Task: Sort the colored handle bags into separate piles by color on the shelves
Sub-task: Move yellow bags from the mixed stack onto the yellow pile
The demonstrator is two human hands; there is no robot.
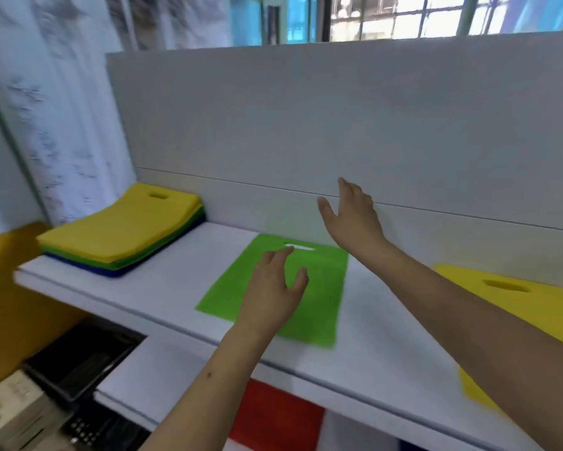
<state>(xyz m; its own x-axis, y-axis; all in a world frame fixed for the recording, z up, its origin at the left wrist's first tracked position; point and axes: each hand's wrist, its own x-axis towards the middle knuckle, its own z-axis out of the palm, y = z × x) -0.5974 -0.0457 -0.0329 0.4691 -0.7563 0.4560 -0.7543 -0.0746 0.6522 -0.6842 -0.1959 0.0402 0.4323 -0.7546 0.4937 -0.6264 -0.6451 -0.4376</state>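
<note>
A green handle bag (319, 288) lies flat on the white upper shelf (163, 281). My left hand (273, 291) hovers open just over its middle, holding nothing. My right hand (351, 216) is open above the bag's far right corner, near the back panel. A mixed stack of bags (120, 229) sits at the left end of the shelf, yellow on top, green and blue beneath. A yellow bag (514, 297) lies at the right, partly hidden by my right forearm. A red bag (273, 415) rests on the lower shelf (163, 375).
A tall white back panel (306, 125) closes off the rear of the shelf. A black tray (78, 356) and boxes (10, 405) sit at the lower left, beside a yellow wall surface (10, 294). Windows run behind the panel.
</note>
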